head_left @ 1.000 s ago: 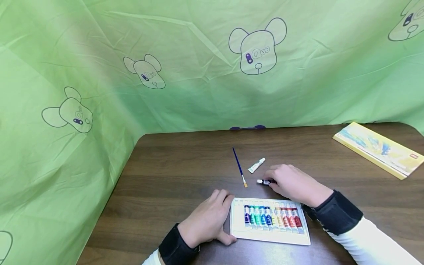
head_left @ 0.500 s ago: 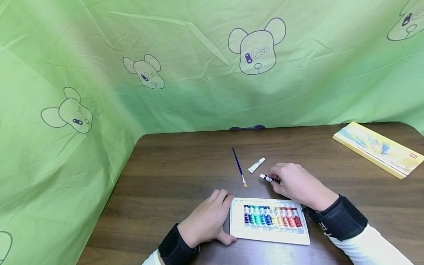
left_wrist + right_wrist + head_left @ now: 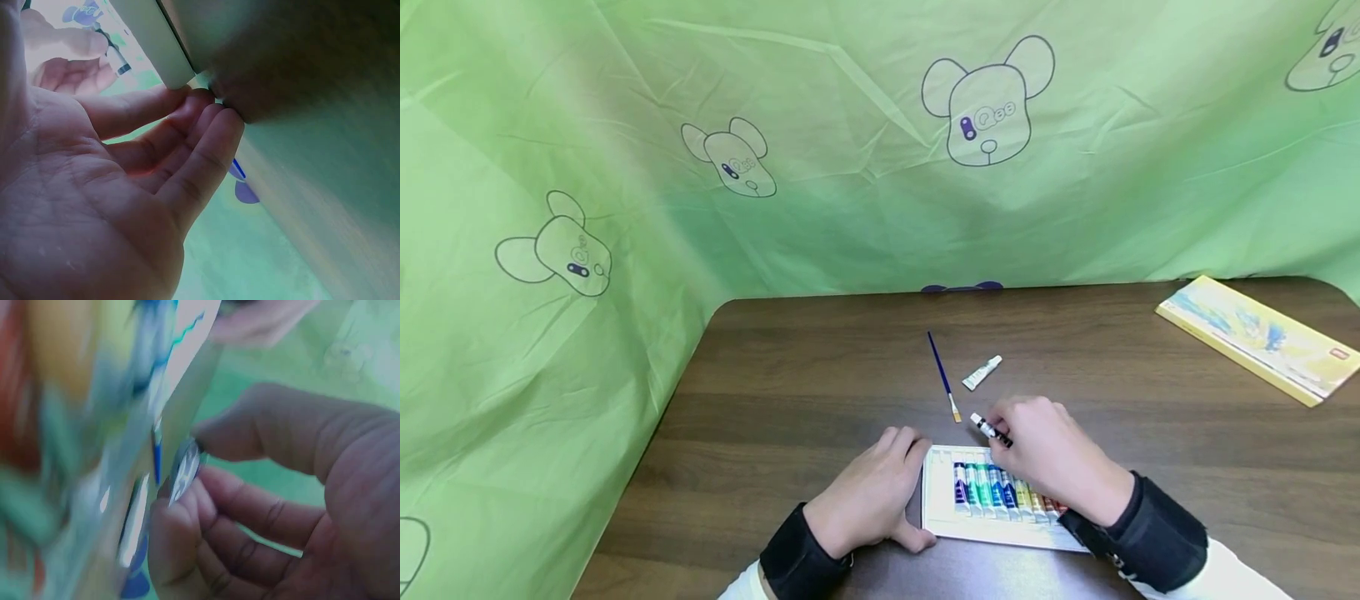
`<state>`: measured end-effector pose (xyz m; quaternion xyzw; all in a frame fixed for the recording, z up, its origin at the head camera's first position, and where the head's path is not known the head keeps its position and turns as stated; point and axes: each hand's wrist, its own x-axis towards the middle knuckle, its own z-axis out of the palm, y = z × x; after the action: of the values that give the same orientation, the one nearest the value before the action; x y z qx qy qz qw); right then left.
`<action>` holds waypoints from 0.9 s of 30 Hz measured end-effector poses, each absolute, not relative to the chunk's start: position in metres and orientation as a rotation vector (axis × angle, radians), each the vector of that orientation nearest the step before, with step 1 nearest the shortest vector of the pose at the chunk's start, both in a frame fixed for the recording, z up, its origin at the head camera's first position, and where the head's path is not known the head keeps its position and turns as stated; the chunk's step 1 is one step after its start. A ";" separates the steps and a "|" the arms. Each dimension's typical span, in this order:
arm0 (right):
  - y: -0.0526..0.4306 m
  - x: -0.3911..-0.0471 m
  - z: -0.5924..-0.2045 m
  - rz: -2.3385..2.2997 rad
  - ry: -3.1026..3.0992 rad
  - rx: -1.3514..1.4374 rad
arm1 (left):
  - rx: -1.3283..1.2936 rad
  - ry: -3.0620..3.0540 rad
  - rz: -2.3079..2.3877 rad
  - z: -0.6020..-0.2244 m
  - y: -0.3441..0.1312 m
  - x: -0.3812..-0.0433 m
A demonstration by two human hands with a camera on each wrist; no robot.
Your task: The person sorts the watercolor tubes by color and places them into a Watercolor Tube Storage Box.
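Observation:
A black-and-white paint tube (image 3: 991, 429) is pinched between the thumb and fingers of my right hand (image 3: 1054, 454), which is over the upper part of the white tray (image 3: 970, 527). In the right wrist view, the tube (image 3: 185, 470) shows between the fingertips. Coloured paint tubes (image 3: 985, 490) lie side by side in the tray, the right ones partly hidden by the right hand and wrist. My left hand (image 3: 867, 498) rests against the tray's left side, fingers at the upper corner and thumb lower down. Its fingers (image 3: 206, 150) touch the tray corner in the left wrist view.
Beyond the tray, a blue-handled paintbrush (image 3: 942, 372) and a white paint tube (image 3: 982, 373) lie on the brown table (image 3: 775, 392). At the far right is a flat yellow box (image 3: 1262, 337). A green curtain (image 3: 820, 225) hangs behind the table.
My right hand has lifted the black-and-white tube from behind the tray and brought it left and nearer, over the tray's upper edge. My left hand has stayed in place.

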<state>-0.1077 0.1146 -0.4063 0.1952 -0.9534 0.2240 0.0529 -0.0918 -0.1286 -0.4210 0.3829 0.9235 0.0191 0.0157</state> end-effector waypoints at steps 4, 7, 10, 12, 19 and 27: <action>0.099 -0.094 -0.410 0.679 -2.905 0.582 | 1.185 2.866 0.059 -0.420 -0.129 -0.092; 0.088 -0.085 -0.415 0.645 -2.860 0.608 | 1.221 2.897 0.039 -0.421 -0.129 -0.091; 0.078 -0.076 -0.421 0.639 -2.829 0.624 | 1.257 2.931 0.019 -0.422 -0.130 -0.090; 0.072 -0.071 -0.424 0.641 -2.818 0.619 | 1.267 2.939 0.015 -0.422 -0.130 -0.090; 0.065 -0.064 -0.429 0.661 -2.781 0.632 | 1.246 2.912 0.012 -0.420 -0.128 -0.092; 0.065 -0.064 -0.433 0.632 -2.704 0.767 | 1.232 2.916 0.007 -0.422 -0.128 -0.091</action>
<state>-0.0638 0.0655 -0.4327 0.2639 -0.9307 0.2176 0.1298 -0.0914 -0.1285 -0.4218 0.3892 0.9211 0.0022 -0.0118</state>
